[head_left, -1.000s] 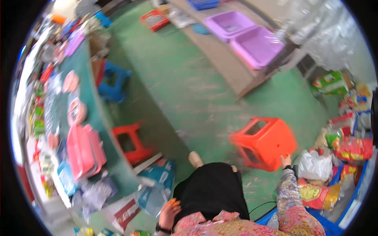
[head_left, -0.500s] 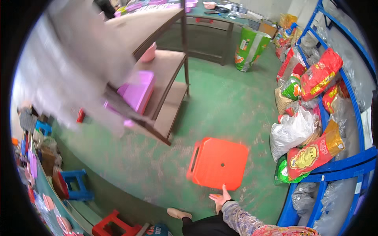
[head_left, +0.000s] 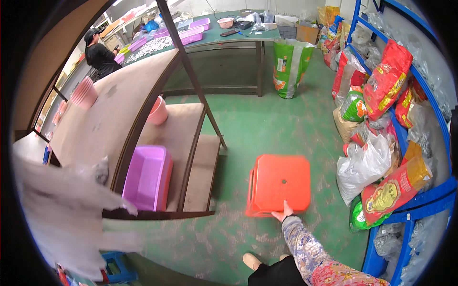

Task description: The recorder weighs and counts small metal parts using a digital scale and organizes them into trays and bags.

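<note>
An orange-red plastic stool, square-topped with a small hole in the seat, is seen from above in front of me. My right hand grips its near edge, the thumb over the top and the other fingers partly hidden at the side. A blurred whitish translucent plastic bag fills the lower left, close to the camera, with a small dark lump near its upper end. My left hand does not show, so what holds the bag is hidden.
At left stands a shelf rack with a purple bin and pink buckets. Filled sacks line the blue rack on the right. A green sack stands before the far table. A co-worker is at far left.
My right hand has gone from spread fingers beside the stool to a grip on its edge. The blurred bag has dropped from upper left to lower left. The view has shifted left.
</note>
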Demonstrator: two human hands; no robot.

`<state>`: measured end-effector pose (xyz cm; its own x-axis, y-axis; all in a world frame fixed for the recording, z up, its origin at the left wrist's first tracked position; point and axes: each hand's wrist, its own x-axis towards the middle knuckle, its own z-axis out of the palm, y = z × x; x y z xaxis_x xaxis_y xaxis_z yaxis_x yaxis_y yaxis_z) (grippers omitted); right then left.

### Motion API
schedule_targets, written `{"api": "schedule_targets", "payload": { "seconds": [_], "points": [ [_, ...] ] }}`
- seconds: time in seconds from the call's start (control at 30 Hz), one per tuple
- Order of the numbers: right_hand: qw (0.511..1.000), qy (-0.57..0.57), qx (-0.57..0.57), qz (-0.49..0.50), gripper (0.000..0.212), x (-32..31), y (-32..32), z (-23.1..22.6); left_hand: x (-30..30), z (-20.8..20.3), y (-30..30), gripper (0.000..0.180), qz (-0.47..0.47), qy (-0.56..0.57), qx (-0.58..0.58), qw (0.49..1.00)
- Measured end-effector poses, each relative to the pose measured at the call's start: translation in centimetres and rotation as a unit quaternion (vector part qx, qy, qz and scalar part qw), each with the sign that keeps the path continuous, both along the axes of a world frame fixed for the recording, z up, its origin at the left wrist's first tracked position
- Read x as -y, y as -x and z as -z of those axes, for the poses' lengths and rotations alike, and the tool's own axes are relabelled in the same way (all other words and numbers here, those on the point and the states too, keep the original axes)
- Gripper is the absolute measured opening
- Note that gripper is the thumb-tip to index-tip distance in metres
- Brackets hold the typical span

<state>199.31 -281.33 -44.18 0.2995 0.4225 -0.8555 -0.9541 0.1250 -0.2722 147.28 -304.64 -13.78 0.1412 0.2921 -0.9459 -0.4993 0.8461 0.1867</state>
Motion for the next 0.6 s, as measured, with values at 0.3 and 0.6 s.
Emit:
{"api": "schedule_targets", "payload": {
  "seconds": [0.3, 0.6],
  "points": [
    [0.979, -0.033, 0.147, -0.138, 0.048, -21.5, -23.9, 1.2, -8.2, 0.0, -10.1, 0.041, -0.02, 0.033, -0.052, 0.998],
    [0.878, -0.119, 0.262, -0.383, 0.038, -29.6, -23.8, -6.4, -16.2, -2.4, -23.0, 0.036, -0.068, 0.026, 0.043, 0.996]
  ]
}}
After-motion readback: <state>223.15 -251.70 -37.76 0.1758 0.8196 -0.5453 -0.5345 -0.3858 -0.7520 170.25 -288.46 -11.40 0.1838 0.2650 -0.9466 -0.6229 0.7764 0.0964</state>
